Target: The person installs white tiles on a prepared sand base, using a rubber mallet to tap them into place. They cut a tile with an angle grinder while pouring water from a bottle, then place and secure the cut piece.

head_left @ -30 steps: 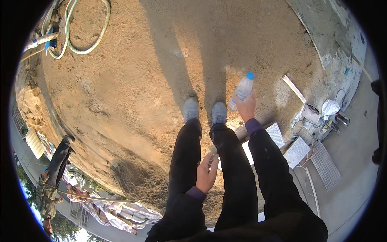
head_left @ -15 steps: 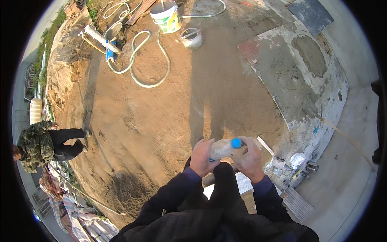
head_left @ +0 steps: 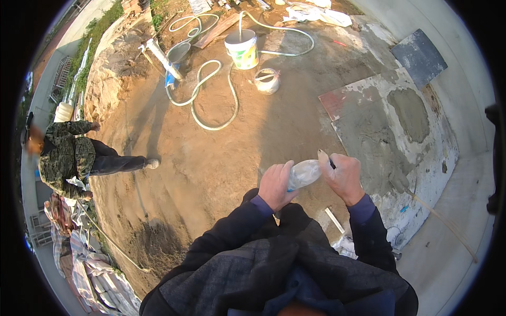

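A clear plastic bottle (head_left: pixel 304 175) lies tilted in front of my body, its neck end toward the right. My left hand (head_left: pixel 276 185) wraps around its base end, where a bit of blue shows. My right hand (head_left: pixel 343 176) is closed over the neck end, thumb pointing up. The bottle's cap is hidden behind those fingers. Whitish dust or cloudiness dulls the bottle's side.
Brown dirt ground (head_left: pixel 195 163) stretches ahead. A white bucket (head_left: pixel 242 52) with a pale hose (head_left: pixel 213 128) stands beyond, beside a smaller pail (head_left: pixel 267 83). Boards with wet cement (head_left: pixel 408 113) and a long-handled tool (head_left: pixel 440 216) lie right. A person in camouflage (head_left: pixel 66 152) walks at left.
The bottle and both hands have moved up and slightly right. My right hand has closed over the blue cap, which showed before. The person at left has stepped forward, and the view has shifted.
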Action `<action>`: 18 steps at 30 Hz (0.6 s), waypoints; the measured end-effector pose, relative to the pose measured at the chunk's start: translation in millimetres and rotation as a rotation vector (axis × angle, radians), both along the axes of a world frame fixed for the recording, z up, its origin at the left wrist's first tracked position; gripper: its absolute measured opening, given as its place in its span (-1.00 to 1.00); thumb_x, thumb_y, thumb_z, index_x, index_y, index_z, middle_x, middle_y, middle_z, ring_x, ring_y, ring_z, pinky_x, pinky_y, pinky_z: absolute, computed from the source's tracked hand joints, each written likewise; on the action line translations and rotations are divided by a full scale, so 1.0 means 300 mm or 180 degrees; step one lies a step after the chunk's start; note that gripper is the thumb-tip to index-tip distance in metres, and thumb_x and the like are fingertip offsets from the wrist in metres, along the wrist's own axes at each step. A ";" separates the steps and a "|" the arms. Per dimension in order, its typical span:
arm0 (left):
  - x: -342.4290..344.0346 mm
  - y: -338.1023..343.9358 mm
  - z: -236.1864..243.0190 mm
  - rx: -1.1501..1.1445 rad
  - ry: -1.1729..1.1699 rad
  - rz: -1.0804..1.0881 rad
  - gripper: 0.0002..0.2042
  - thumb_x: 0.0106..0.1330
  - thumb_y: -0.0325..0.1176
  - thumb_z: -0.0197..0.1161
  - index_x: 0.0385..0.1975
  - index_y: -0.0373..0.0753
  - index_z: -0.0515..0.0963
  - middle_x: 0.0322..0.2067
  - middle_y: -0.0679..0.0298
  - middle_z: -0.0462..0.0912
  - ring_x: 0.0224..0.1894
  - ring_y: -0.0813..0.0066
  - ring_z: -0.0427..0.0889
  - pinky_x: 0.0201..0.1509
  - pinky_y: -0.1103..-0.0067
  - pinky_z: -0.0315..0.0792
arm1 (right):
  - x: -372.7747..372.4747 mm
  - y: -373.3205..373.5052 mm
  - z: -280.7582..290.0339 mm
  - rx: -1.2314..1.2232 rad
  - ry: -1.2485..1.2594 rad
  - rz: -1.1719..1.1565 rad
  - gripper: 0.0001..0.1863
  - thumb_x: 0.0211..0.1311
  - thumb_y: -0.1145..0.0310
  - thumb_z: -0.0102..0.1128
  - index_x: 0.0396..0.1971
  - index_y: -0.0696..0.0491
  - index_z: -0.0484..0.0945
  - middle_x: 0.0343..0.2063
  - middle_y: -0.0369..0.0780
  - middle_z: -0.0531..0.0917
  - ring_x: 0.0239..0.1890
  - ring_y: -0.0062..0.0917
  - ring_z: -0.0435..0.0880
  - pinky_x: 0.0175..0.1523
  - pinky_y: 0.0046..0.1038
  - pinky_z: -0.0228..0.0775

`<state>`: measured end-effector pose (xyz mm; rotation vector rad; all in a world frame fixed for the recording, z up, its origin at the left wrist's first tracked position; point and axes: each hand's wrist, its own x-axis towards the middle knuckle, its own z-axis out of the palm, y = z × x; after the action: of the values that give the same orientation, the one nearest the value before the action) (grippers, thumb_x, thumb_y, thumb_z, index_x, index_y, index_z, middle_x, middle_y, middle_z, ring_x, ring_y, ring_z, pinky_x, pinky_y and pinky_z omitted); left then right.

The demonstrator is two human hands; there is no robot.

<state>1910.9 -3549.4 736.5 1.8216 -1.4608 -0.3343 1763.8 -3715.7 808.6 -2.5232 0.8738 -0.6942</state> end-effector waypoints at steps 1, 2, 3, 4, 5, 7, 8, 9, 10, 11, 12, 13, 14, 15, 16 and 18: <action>0.015 -0.024 0.017 0.0071 0.0178 -0.0037 -0.26 0.00 -0.35 0.55 0.26 -0.31 0.42 -0.11 0.00 0.62 -0.03 -0.07 0.62 0.06 0.24 0.52 | 0.024 -0.042 0.008 -0.0083 -0.0080 0.0101 -0.42 0.35 0.11 0.38 -0.78 0.11 0.39 -0.74 -0.03 0.48 -0.71 -0.05 0.50 -0.56 -0.16 0.25; 0.037 -0.052 0.034 0.0140 0.0356 -0.0083 -0.27 0.03 -0.35 0.53 0.27 -0.29 0.42 -0.09 -0.01 0.63 -0.01 -0.08 0.63 0.08 0.26 0.53 | 0.051 -0.083 0.020 -0.0052 -0.0117 0.0305 -0.44 0.33 0.13 0.40 -0.77 0.10 0.39 -0.74 -0.04 0.48 -0.71 -0.07 0.50 -0.56 -0.17 0.25; 0.059 -0.078 0.048 0.0212 0.0667 -0.0197 -0.28 0.05 -0.35 0.53 0.28 -0.28 0.43 -0.07 0.01 0.65 0.00 -0.03 0.65 0.10 0.28 0.54 | 0.074 -0.123 0.036 -0.0040 -0.0120 0.0487 -0.46 0.31 0.14 0.41 -0.76 0.10 0.40 -0.75 -0.06 0.47 -0.71 -0.08 0.50 -0.56 -0.18 0.25; 0.077 -0.094 0.067 0.0279 0.0982 -0.0322 -0.29 0.07 -0.34 0.53 0.29 -0.27 0.43 -0.05 0.03 0.67 0.02 0.02 0.67 0.13 0.31 0.55 | 0.088 -0.150 0.059 -0.0036 -0.0121 0.0637 -0.47 0.29 0.16 0.43 -0.75 0.09 0.40 -0.75 -0.07 0.47 -0.71 -0.09 0.50 -0.57 -0.19 0.25; 0.107 -0.119 0.082 0.0306 0.1274 -0.0463 -0.30 0.09 -0.34 0.53 0.29 -0.26 0.43 -0.03 0.05 0.70 0.04 0.07 0.69 0.15 0.33 0.56 | 0.117 -0.191 0.082 -0.0090 -0.0165 0.0985 -0.49 0.27 0.17 0.45 -0.74 0.09 0.40 -0.74 -0.09 0.47 -0.70 -0.10 0.51 -0.57 -0.19 0.27; 0.179 -0.156 0.109 0.0707 0.2381 -0.0861 -0.32 0.08 -0.37 0.52 0.28 -0.25 0.46 0.00 0.14 0.70 0.06 0.27 0.67 0.19 0.40 0.53 | 0.189 -0.275 0.138 -0.0220 -0.0332 0.1632 -0.52 0.23 0.19 0.49 -0.72 0.07 0.41 -0.73 -0.12 0.47 -0.69 -0.12 0.51 -0.57 -0.20 0.29; 0.225 -0.176 0.121 0.0929 0.2928 -0.1060 -0.33 0.08 -0.39 0.51 0.27 -0.24 0.47 0.01 0.18 0.70 0.07 0.37 0.67 0.21 0.44 0.52 | 0.224 -0.313 0.177 -0.0254 -0.0051 0.1902 -0.55 0.21 0.18 0.50 -0.67 0.07 0.44 -0.69 -0.13 0.50 -0.66 -0.15 0.54 -0.55 -0.21 0.31; 0.278 -0.200 0.133 0.1045 0.3127 -0.1340 -0.32 0.07 -0.39 0.53 0.28 -0.25 0.47 0.01 0.22 0.69 0.07 0.43 0.65 0.22 0.45 0.52 | 0.259 -0.351 0.225 -0.0312 0.0140 0.2182 -0.58 0.19 0.17 0.52 -0.62 0.06 0.46 -0.64 -0.14 0.53 -0.62 -0.18 0.57 -0.54 -0.22 0.34; 0.337 -0.227 0.143 0.1200 0.3332 -0.1608 -0.30 0.07 -0.40 0.55 0.29 -0.25 0.47 0.01 0.25 0.69 0.07 0.48 0.63 0.23 0.47 0.51 | 0.296 -0.384 0.278 -0.0378 0.0288 0.2450 -0.61 0.18 0.17 0.53 -0.57 0.06 0.49 -0.60 -0.16 0.56 -0.59 -0.21 0.60 -0.52 -0.23 0.36; 0.385 -0.248 0.151 0.1301 0.3537 -0.1915 -0.29 0.06 -0.40 0.57 0.29 -0.26 0.46 0.01 0.29 0.68 0.06 0.53 0.61 0.25 0.49 0.51 | 0.327 -0.399 0.332 -0.0364 0.0413 0.2709 -0.63 0.17 0.15 0.53 -0.50 0.06 0.51 -0.55 -0.16 0.58 -0.55 -0.22 0.62 -0.50 -0.25 0.39; 0.436 -0.281 0.156 0.1400 0.3622 -0.2146 -0.28 0.06 -0.41 0.57 0.30 -0.27 0.46 0.02 0.28 0.68 0.07 0.51 0.62 0.25 0.48 0.51 | 0.371 -0.423 0.386 -0.0348 0.0497 0.2957 -0.63 0.17 0.13 0.53 -0.43 0.07 0.54 -0.51 -0.17 0.59 -0.51 -0.24 0.63 -0.47 -0.26 0.42; 0.487 -0.310 0.160 0.1451 0.3712 -0.2410 -0.27 0.06 -0.41 0.57 0.31 -0.27 0.45 0.02 0.27 0.68 0.08 0.48 0.62 0.26 0.47 0.51 | 0.420 -0.448 0.438 -0.0330 0.0643 0.3194 -0.63 0.17 0.12 0.54 -0.36 0.07 0.56 -0.46 -0.18 0.61 -0.47 -0.26 0.65 -0.44 -0.28 0.44; 0.540 -0.340 0.162 0.1499 0.3789 -0.2683 -0.26 0.06 -0.42 0.57 0.33 -0.28 0.45 0.03 0.26 0.68 0.09 0.46 0.63 0.27 0.47 0.51 | 0.475 -0.480 0.483 -0.0419 0.0536 0.3247 -0.61 0.16 0.11 0.54 -0.28 0.08 0.57 -0.43 -0.18 0.61 -0.45 -0.27 0.65 -0.41 -0.29 0.46; 0.587 -0.369 0.161 0.1532 0.3762 -0.2700 -0.21 0.05 -0.43 0.57 0.37 -0.29 0.42 0.06 0.22 0.67 0.13 0.39 0.61 0.31 0.45 0.48 | 0.527 -0.520 0.520 -0.0486 0.0500 0.3279 -0.59 0.16 0.11 0.54 -0.21 0.08 0.58 -0.40 -0.18 0.61 -0.42 -0.27 0.66 -0.38 -0.31 0.48; 0.633 -0.397 0.156 0.1423 0.3658 -0.2616 -0.21 0.06 -0.46 0.57 0.38 -0.28 0.41 0.09 0.23 0.66 0.16 0.41 0.60 0.33 0.45 0.47 | 0.571 -0.565 0.547 -0.0480 0.0536 0.3277 -0.55 0.15 0.10 0.53 -0.13 0.08 0.59 -0.37 -0.18 0.61 -0.40 -0.28 0.66 -0.35 -0.32 0.49; 0.701 -0.429 0.130 0.1283 0.3457 -0.2445 -0.21 0.06 -0.51 0.57 0.38 -0.25 0.40 0.14 0.25 0.65 0.21 0.44 0.58 0.36 0.44 0.45 | 0.651 -0.683 0.537 -0.0456 0.0346 0.2941 -0.53 0.21 0.12 0.49 -0.04 0.12 0.60 -0.36 -0.15 0.59 -0.39 -0.26 0.64 -0.30 -0.33 0.51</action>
<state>2121.2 -3678.3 775.5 0.8876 -1.2065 -1.7683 1959.3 -3920.5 969.6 -2.6951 -0.3619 -0.3073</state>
